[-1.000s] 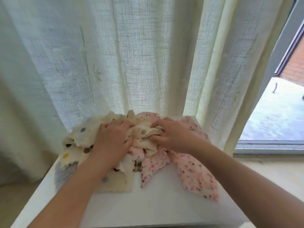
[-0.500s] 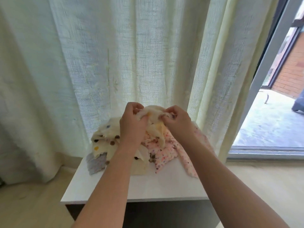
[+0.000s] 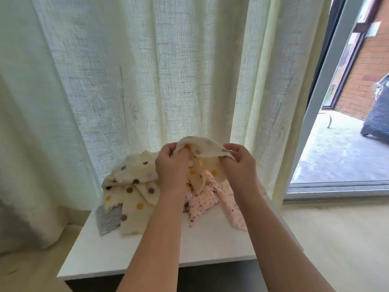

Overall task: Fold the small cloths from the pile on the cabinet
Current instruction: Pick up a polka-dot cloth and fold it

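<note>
In the middle of the frame, a cream dotted cloth [image 3: 205, 147] hung lifted just above the pile [image 3: 134, 186]. The left hand [image 3: 171, 167] had its grip clamped on the cloth's left edge, fingers curled round the fabric. The right hand [image 3: 240, 165] had its grip pinched on the right corner. The pile, with a pink speckled cloth [image 3: 202, 201] and a grey cloth [image 3: 108, 220], lay on the white cabinet [image 3: 147, 256] against the curtain [image 3: 147, 70].

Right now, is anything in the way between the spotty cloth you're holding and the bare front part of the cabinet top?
Nothing visible is. The left hand and right hand pinch the spotty cloth above the pile, and the cabinet top in front of the pile lies bare; only the forearms cross over it.
</note>
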The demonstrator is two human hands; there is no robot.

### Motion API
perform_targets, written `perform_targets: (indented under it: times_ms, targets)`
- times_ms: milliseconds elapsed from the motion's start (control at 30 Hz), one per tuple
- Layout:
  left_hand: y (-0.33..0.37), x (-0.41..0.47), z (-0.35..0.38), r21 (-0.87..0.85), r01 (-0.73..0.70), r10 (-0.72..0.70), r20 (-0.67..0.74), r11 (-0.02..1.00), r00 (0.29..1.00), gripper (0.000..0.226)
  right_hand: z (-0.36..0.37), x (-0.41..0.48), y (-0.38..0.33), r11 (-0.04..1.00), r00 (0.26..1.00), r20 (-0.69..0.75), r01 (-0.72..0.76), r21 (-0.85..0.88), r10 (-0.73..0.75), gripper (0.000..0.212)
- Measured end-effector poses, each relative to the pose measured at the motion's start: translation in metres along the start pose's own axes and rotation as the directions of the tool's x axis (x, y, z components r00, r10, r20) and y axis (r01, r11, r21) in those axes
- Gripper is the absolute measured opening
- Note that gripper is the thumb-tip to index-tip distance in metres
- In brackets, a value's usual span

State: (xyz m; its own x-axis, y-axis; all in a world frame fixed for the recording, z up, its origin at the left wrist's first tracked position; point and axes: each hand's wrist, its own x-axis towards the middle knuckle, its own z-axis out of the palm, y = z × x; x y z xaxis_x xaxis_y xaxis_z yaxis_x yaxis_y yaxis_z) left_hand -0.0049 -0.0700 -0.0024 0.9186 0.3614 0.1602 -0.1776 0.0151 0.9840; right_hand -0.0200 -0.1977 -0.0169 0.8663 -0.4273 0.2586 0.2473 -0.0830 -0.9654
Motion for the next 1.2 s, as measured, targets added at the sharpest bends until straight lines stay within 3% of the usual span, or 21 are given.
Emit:
perform_targets:
  times_ms: [167, 300, 367, 433, 500, 567, 667, 767, 867, 1000, 1133, 1200]
  targets:
    - [-0.001, 0.003, 0.0, -0.092, 0.017, -0.023, -0.065, 0.996, 0.998, 0.008, -0.013, 0.01, -0.003, 0.967, 0.989, -0.03, -0.134, 0.217, 0.144, 0.018]
    - [0.003, 0.002, -0.004, 0.033, 0.002, -0.003, 0.01, 0.999, 1.0, 0.01, -0.024, 0.02, -0.011, 0.882, 0.97, 0.011, -0.227, 0.413, 0.245, 0.018]
    - [0.007, 0.005, -0.011, 0.112, 0.013, -0.021, 0.073, 0.994, 0.997, 0.031, -0.024, 0.024, -0.014, 0.806, 0.95, 0.125, -0.308, 0.505, 0.285, 0.019]
    - [0.014, 0.008, -0.018, 0.042, 0.126, -0.131, 0.121, 0.991, 0.984, 0.044, -0.022, 0.025, -0.015, 0.698, 0.897, 0.294, -0.442, 0.564, 0.33, 0.034]
    - [0.022, 0.009, -0.025, -0.06, 0.232, -0.219, 0.17, 0.971, 0.961, 0.042, -0.022, 0.021, -0.02, 0.66, 0.828, 0.441, -0.548, 0.514, 0.345, 0.042]
    - [0.025, 0.011, -0.029, -0.128, 0.288, -0.26, 0.201, 0.949, 0.945, 0.032, -0.023, 0.017, -0.019, 0.735, 0.792, 0.524, -0.552, 0.393, 0.314, 0.046]
    - [0.024, 0.015, -0.034, -0.247, 0.442, -0.364, 0.305, 0.862, 0.88, 0.03, -0.025, 0.012, -0.016, 0.845, 0.76, 0.58, -0.49, 0.216, 0.292, 0.048]
    - [0.025, 0.015, -0.038, -0.334, 0.542, -0.375, 0.449, 0.771, 0.811, 0.028, -0.026, 0.011, -0.015, 0.877, 0.786, 0.559, -0.437, 0.199, 0.265, 0.044]
    - [0.027, 0.011, -0.038, -0.304, 0.512, -0.313, 0.516, 0.803, 0.797, 0.036, -0.027, 0.01, -0.021, 0.857, 0.842, 0.468, -0.43, 0.282, 0.269, 0.031]
    - [0.028, 0.011, -0.036, -0.22, 0.411, -0.166, 0.675, 0.884, 0.719, 0.059, -0.04, 0.012, -0.029, 0.724, 0.84, 0.378, -0.533, 0.438, 0.389, 0.04]
    - [0.028, 0.006, -0.033, -0.194, 0.301, -0.056, 0.75, 0.934, 0.659, 0.078, -0.057, 0.003, -0.03, 0.634, 0.797, 0.483, -0.59, 0.499, 0.362, 0.058]
    - [0.025, 0.004, -0.031, -0.15, 0.231, -0.041, 0.751, 0.961, 0.658, 0.077, -0.06, 0.005, -0.031, 0.6, 0.768, 0.521, -0.627, 0.496, 0.372, 0.05]
